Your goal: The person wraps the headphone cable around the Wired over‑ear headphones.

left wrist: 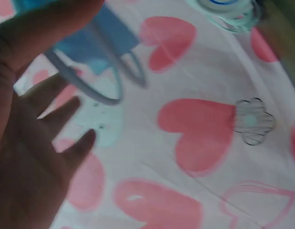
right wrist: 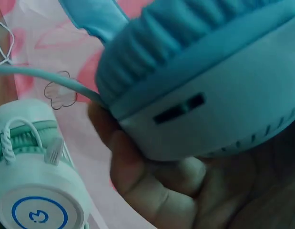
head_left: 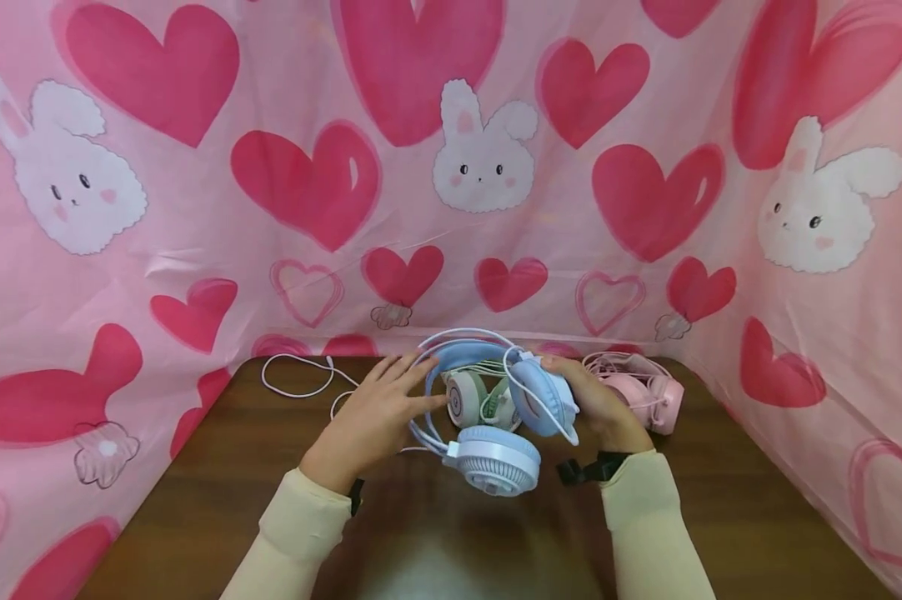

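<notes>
While pink heart-print fabric [head_left: 301, 275] walls in the brown table [head_left: 721, 508], blue headphones [head_left: 499, 460] are held above it, headband [head_left: 458, 355] far-left, cups [head_left: 543, 398] near-right, long axis diagonal. Right hand [head_left: 599, 404] grips one cup; left hand [head_left: 372, 417] splayed by headband, contact unclear.

There are 3 hdsets: blue hdset [head_left: 498, 460], white-green hdset [head_left: 463, 402], pink hdset [head_left: 665, 404]; 2 hands: L hand [head_left: 376, 412], R hand [head_left: 595, 402]; 1 tbl [head_left: 729, 517]; 3 rabbit prints [head_left: 484, 171].

Pale blue and white headphones [head_left: 498, 465] are held tilted above the brown table [head_left: 729, 517], their headband [head_left: 460, 355] arching at the back, padded ear cups [head_left: 539, 398] apart, one lower.
</notes>
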Demonstrator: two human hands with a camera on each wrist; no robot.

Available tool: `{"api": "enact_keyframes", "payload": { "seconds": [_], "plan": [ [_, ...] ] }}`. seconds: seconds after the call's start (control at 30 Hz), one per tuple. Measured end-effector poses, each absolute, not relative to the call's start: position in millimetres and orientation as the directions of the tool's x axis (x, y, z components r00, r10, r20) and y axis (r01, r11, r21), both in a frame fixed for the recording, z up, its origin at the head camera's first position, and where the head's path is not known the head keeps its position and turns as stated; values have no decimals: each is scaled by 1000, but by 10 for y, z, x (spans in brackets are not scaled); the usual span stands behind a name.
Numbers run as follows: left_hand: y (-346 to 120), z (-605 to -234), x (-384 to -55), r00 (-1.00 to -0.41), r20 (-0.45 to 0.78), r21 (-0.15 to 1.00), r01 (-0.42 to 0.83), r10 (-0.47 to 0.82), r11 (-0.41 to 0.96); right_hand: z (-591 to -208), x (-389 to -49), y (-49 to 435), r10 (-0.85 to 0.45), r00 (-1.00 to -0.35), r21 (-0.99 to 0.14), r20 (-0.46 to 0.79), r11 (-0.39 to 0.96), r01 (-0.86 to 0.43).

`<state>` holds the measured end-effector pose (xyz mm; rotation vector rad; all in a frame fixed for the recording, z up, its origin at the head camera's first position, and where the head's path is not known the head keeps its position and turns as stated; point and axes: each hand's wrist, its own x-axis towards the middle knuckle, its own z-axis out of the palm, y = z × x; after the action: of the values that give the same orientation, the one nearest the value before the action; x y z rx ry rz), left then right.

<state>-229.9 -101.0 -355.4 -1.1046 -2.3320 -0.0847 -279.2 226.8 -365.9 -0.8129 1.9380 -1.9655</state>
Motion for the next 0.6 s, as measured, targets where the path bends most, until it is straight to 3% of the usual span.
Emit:
{"api": "enact_keyframes", "payload": {
  "seconds": [0.1, 0.3, 0.6],
  "plan": [
    [-957, -3557, -2140, -527, 426, -179, 748, 735, 640, -3710, -2775, 2299, -621, -762, -981, 182, -60, -186],
    [-844, -3614, -1891, -467, 325, -188, 820, 822, 540, -3730, -2705, 2273, -770, -621, -990, 143, -120, -79],
    [-739, -3605, -1852, -440, 306, -182, 844, 844, 505, -3656, -2679, 2263, -800, -590, -994, 104, -104, -36]
  ]
}}
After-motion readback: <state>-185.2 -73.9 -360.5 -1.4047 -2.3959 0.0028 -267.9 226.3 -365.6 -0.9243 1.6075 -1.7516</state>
